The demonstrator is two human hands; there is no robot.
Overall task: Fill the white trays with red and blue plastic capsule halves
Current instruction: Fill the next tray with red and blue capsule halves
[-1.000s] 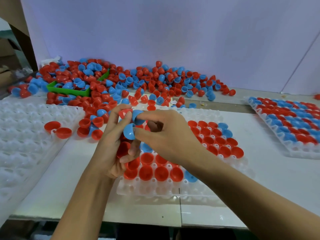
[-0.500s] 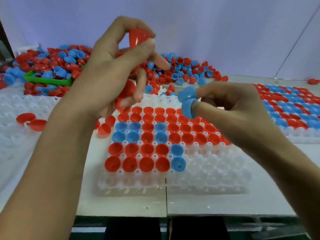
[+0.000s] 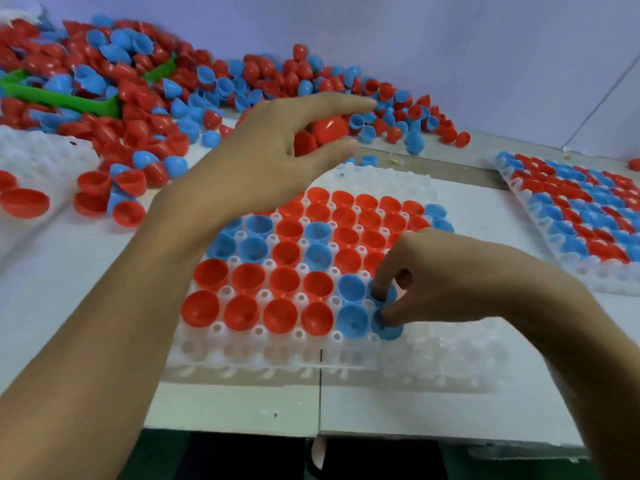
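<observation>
A white tray (image 3: 433, 355) lies in front of me, its far rows holding red and blue capsule halves and its near rows bare. My right hand (image 3: 450, 275) is low over the tray's near right part. Its fingertips pinch two blue capsule halves (image 3: 386, 311) down into neighbouring cups. My left hand (image 3: 277, 150) hovers above the tray's far left corner and holds several red capsule halves (image 3: 325, 131) between thumb and fingers. A big loose pile of red and blue halves (image 3: 194, 88) covers the back left of the table.
A green bin (image 3: 65, 100) sits half buried in the pile. A second white tray (image 3: 602, 275), full of red and blue halves, lies at the right. Another white tray (image 3: 38, 157) with two red halves is at the left. A lilac wall stands behind.
My right hand came down from mid-air and set its two blue halves onto the tray's near right cups. My left hand dropped lower and moved back over the tray's far left corner, still holding red halves.
</observation>
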